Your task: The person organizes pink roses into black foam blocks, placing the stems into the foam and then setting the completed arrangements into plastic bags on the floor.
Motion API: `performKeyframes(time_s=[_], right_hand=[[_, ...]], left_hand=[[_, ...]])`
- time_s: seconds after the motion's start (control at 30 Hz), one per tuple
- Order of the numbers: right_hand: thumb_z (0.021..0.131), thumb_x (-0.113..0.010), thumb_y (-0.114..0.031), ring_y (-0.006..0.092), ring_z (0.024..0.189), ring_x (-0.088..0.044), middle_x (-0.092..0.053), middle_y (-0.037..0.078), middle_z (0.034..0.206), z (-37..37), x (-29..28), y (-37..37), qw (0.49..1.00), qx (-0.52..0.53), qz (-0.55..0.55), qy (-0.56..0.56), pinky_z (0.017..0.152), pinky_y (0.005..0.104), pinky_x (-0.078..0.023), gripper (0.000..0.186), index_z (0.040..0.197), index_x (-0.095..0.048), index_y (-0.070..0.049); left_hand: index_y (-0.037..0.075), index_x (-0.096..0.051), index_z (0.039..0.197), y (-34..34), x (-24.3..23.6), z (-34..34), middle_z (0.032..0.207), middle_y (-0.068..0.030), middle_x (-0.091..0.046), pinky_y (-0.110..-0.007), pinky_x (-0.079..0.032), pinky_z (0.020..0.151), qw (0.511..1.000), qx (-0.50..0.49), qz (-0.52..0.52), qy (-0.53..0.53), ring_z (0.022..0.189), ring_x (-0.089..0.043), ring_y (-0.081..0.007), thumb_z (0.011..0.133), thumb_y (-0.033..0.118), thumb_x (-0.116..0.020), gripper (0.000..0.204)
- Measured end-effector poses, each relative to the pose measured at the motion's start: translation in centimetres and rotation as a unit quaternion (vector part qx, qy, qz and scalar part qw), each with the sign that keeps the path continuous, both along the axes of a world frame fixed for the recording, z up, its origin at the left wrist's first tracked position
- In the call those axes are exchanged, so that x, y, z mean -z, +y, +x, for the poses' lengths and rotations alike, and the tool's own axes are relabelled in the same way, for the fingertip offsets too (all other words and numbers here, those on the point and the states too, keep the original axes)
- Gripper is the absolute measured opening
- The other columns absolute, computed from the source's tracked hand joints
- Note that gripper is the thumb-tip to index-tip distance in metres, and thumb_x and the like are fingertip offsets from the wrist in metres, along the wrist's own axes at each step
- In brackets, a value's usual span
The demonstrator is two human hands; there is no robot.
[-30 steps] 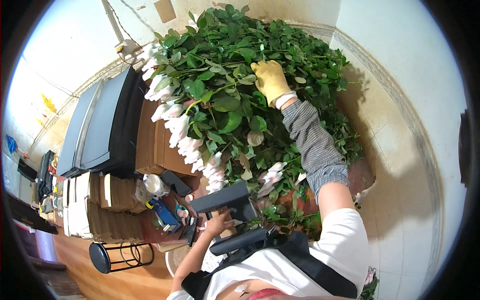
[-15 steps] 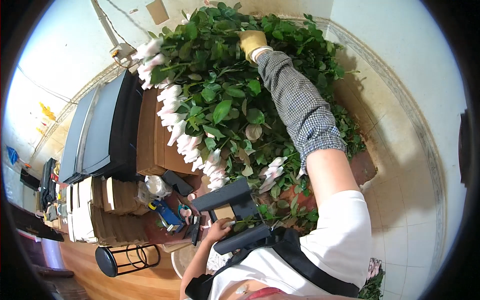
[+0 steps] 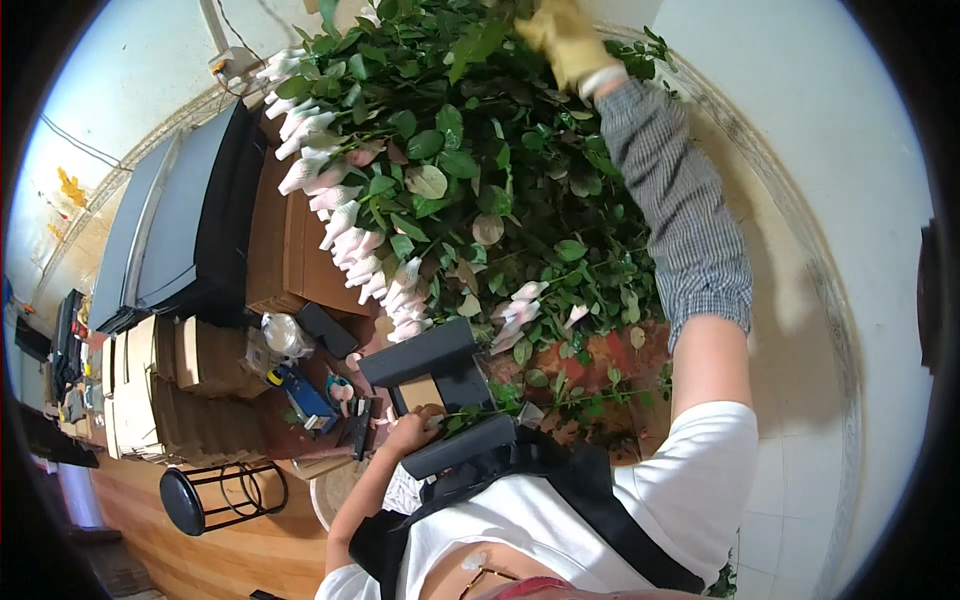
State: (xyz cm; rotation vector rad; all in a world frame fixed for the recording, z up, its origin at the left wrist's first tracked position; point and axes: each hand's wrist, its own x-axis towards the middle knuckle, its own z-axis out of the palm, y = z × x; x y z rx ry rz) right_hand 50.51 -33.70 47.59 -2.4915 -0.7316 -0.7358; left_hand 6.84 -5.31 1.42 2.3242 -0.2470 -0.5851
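Note:
A large heap of roses lies in front of me, leafy stems to the right and buds in pale pink-white sleeves along the left side. My right hand, in a yellow glove, is raised at the heap's far edge. Its fingers look closed round a rose stem, though motion blurs them; blurred leaves hang beside it. Close to my body, my bare left hand rests at a black padded tray. It is closed on a single rose, whose bud is mostly covered by the fingers.
Stacked folded cardboard, large grey-black sheets and a brown carton stand left. A blue tool, a dark case and a clear-wrapped roll lie nearby. A black stool stands lower left; a tiled wall borders the right.
My right hand has moved up and to the right, away from the middle of the leaves. The left hand keeps its place at the tray. The whole view has shifted slightly.

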Motion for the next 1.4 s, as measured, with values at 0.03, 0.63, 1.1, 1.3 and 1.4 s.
performKeyframes(time_s=[0.03,0.63,1.1,1.3,1.4], right_hand=[[0.097,-0.062,-0.025,0.0305,0.089,-0.070,-0.070,0.015,0.120,-3.8,0.5,1.8,0.999,-0.014,0.016,-0.034,0.083,0.0408,-0.057,0.028,0.114,-0.069,-0.005],[0.078,-0.067,-0.002,0.0394,0.086,-0.063,-0.067,0.019,0.099,-19.7,16.9,-2.0,0.995,0.017,0.030,-0.089,0.075,0.0466,-0.053,0.044,0.121,-0.064,-0.004],[0.082,-0.061,-0.003,0.0375,0.092,-0.066,-0.071,0.017,0.101,-31.4,33.9,-5.7,0.891,-0.164,-0.238,0.349,0.084,0.0463,-0.054,0.035,0.116,-0.068,-0.008],[0.088,-0.056,-0.008,0.0349,0.100,-0.068,-0.072,0.015,0.107,-32.8,39.9,-7.0,0.791,-0.097,-0.465,0.386,0.084,0.0471,-0.054,0.038,0.123,-0.068,-0.013],[0.084,-0.059,-0.004,0.0349,0.097,-0.068,-0.072,0.016,0.104,-34.0,48.4,-11.1,0.852,-0.076,-0.293,0.427,0.084,0.0429,-0.054,0.036,0.117,-0.070,-0.012]], left_hand=[[0.011,-0.064,0.123,0.5,2.3,-0.6,0.120,-0.0198,-0.064,-0.044,-0.052,0.091,0.993,0.004,-0.079,-0.082,0.103,-0.066,-0.0399,0.086,0.024,-0.069,0.039],[0.000,-0.064,0.116,-0.5,2.9,-1.5,0.109,-0.0138,-0.067,-0.034,-0.050,0.089,0.961,-0.111,-0.253,0.005,0.100,-0.064,-0.0229,0.091,0.014,-0.070,0.030],[0.003,-0.064,0.117,-0.1,1.9,-0.8,0.104,-0.0189,-0.069,-0.040,-0.054,0.081,0.988,-0.090,-0.123,0.009,0.094,-0.069,-0.0345,0.092,0.018,-0.069,0.030],[0.006,-0.065,0.112,-0.2,0.0,-1.2,0.109,-0.0145,-0.062,-0.042,-0.054,0.078,0.993,-0.022,-0.047,-0.105,0.094,-0.065,-0.0344,0.090,0.027,-0.069,0.030],[0.010,-0.069,0.106,-0.8,-2.5,1.0,0.113,-0.0092,-0.056,-0.041,-0.047,0.090,0.938,0.099,0.119,-0.309,0.106,-0.056,-0.0285,0.085,0.032,-0.070,0.030]])
